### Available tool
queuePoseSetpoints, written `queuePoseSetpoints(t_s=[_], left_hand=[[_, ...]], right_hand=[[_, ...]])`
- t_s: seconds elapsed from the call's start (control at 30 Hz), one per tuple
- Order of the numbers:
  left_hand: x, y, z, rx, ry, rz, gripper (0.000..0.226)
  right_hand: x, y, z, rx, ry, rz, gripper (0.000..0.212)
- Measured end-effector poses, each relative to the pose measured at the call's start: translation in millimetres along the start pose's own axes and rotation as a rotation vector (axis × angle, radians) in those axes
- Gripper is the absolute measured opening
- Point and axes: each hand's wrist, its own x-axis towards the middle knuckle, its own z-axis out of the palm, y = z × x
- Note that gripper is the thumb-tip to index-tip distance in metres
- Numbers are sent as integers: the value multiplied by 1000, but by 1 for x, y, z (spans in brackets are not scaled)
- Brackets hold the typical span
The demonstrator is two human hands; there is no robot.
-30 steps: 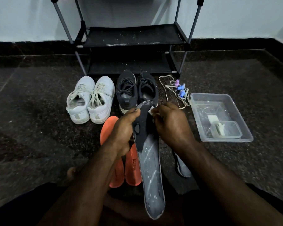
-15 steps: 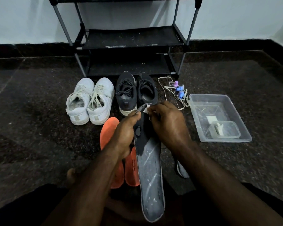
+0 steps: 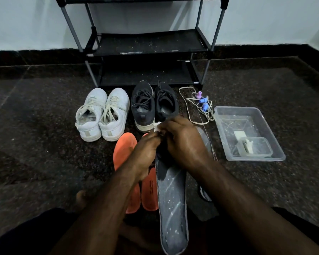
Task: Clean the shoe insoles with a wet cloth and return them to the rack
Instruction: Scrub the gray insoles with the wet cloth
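A long grey insole (image 3: 173,205), speckled with white marks, stands lengthwise in front of me, its far end dark and wet. My left hand (image 3: 145,155) grips that far end from the left. My right hand (image 3: 182,142) holds a small white cloth (image 3: 157,126) against the insole's tip; only a corner of the cloth shows. Two orange insoles (image 3: 125,153) lie on the floor under my left arm. Another grey insole (image 3: 205,140) lies on the floor, mostly hidden behind my right arm.
A black shoe rack (image 3: 147,43) stands at the wall. White sneakers (image 3: 102,115) and black sneakers (image 3: 154,105) sit before it. Laces with blue and purple clips (image 3: 201,102) lie to the right, beside a clear plastic tub (image 3: 247,133) holding a smaller container.
Both hands and the insole's tip have drawn closer together, and the right hand with the cloth has slid over the tip, covering it. The view shifted slightly.
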Motion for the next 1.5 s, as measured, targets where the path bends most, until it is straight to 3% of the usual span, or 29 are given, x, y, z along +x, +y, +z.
queuePoseSetpoints(t_s=[0.17, 0.3, 0.43, 0.57, 0.7, 0.87, 0.93, 1.1, 1.23, 1.37, 1.5], left_hand=[[0, 2, 2, 74, -63, 37, 31], [-1, 3, 1, 64, -34, 22, 27], [-3, 3, 0, 91, -55, 19, 37], [-1, 1, 0, 73, -74, 14, 34], [-4, 2, 0, 65, -83, 24, 34], [0, -2, -3, 61, -80, 15, 33], [1, -5, -6, 36, -63, -5, 33], [6, 2, -11, -80, 54, -60, 30], [9, 2, -16, -124, 63, -55, 36], [7, 5, -15, -198, 94, -99, 33], [2, 10, -11, -245, 40, -123, 40]], right_hand=[[8, 14, -7, -60, 72, 66, 25], [1, 6, -6, -8, 19, -39, 28], [7, 20, -13, 22, 114, 140, 30], [-1, 8, -6, 69, 72, 50, 27], [6, 21, -11, 85, 126, 173, 24], [0, 8, -7, 100, 107, 115, 21], [5, 15, -12, 97, 106, 205, 21], [5, 26, -29, 480, 167, 417, 16], [-12, 28, -32, 746, 72, 467, 18], [-19, 25, -25, 795, 34, 483, 18], [-10, 24, -21, 807, 162, 480, 16]])
